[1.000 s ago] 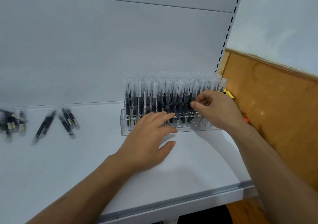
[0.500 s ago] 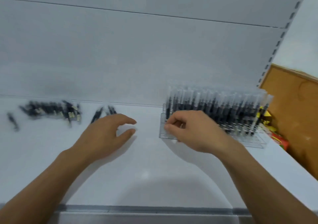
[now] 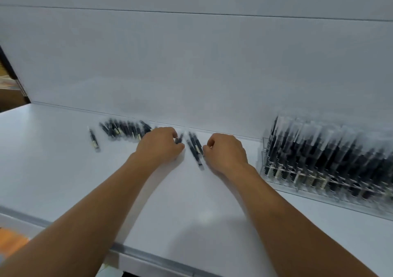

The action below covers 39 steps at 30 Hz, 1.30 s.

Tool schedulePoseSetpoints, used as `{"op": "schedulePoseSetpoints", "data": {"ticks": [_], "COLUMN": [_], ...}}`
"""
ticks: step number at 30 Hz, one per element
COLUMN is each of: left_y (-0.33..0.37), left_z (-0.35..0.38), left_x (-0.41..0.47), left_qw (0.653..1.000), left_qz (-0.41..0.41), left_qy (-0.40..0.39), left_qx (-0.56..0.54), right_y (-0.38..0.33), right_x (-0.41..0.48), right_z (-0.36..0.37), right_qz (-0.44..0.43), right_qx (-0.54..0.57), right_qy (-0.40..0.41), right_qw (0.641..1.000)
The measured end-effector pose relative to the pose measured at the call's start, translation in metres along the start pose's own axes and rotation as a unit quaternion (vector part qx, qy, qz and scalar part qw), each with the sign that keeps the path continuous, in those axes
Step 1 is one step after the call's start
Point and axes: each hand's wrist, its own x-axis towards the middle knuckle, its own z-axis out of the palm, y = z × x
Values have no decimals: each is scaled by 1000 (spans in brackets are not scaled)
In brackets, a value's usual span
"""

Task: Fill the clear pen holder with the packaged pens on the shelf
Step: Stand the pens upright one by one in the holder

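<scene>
The clear pen holder [image 3: 268, 166] stands at the right of the white shelf [image 3: 191, 202], packed with upright black packaged pens [image 3: 319, 155]. Several loose packaged pens [image 3: 125, 129] lie in a row near the back wall, and a single one [image 3: 93, 138] lies to their left. My left hand [image 3: 159, 146] has curled fingers that pinch a pen [image 3: 180, 138] at the row's right end. Three more pens [image 3: 194, 147] lie between my hands. My right hand [image 3: 226, 152] is curled, its thumb against the rightmost of these; whether it grips it is unclear.
A white back panel [image 3: 191, 64] rises behind the shelf. The shelf's grey front rail [image 3: 148, 255] runs across the bottom. Something orange [image 3: 12, 242] shows below the shelf at the lower left. Dark shelving [image 3: 8, 93] sits beyond the left end.
My view swung left from the holder to the loose pens. Both hands left the holder and moved left onto the loose pens; the left hand has curled onto one.
</scene>
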Motion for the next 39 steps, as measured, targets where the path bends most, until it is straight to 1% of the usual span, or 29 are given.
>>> {"op": "schedulePoseSetpoints", "data": {"ticks": [4,7,9,12,17,20,23,25,27,30,33,35,39], "left_y": [4,9,14,19,18,15,12,11,10,5,-4,-6,6], "left_z": [-4,-12,-18,-25,-29,-26,-23,-21,-22,-27,-30,-31,-30], "left_x": [21,30,34,38,41,40,37,31,24,10,-4,-14,-37], "left_qw": [998,994,991,984,977,975,976,974,967,957,947,937,911], "left_qz": [-16,-31,-45,-76,-102,-113,-118,-123,-132,-132,-111,-85,-9], "left_qy": [-40,-80,-111,-159,-188,-191,-179,-167,-161,-145,-124,-104,-58], "left_qx": [50,68,55,4,20,-3,-45,-89,-144,-212,-274,-322,-408], "right_y": [3,5,5,0,-2,1,0,-2,-2,1,5,6,7], "right_x": [10,12,11,11,12,11,8,5,2,-3,-10,-18,-35], "right_z": [7,10,11,12,11,9,6,2,0,-3,-10,-16,-30], "right_qz": [13,22,27,13,13,24,21,13,15,33,46,38,-2], "right_qx": [-2,22,39,17,11,23,-6,-33,-28,31,124,191,265], "right_qy": [-20,-4,-5,-29,-46,-48,-47,-46,-51,-59,-58,-43,-30], "right_qw": [1000,1000,999,999,999,998,999,998,998,997,989,980,964]}}
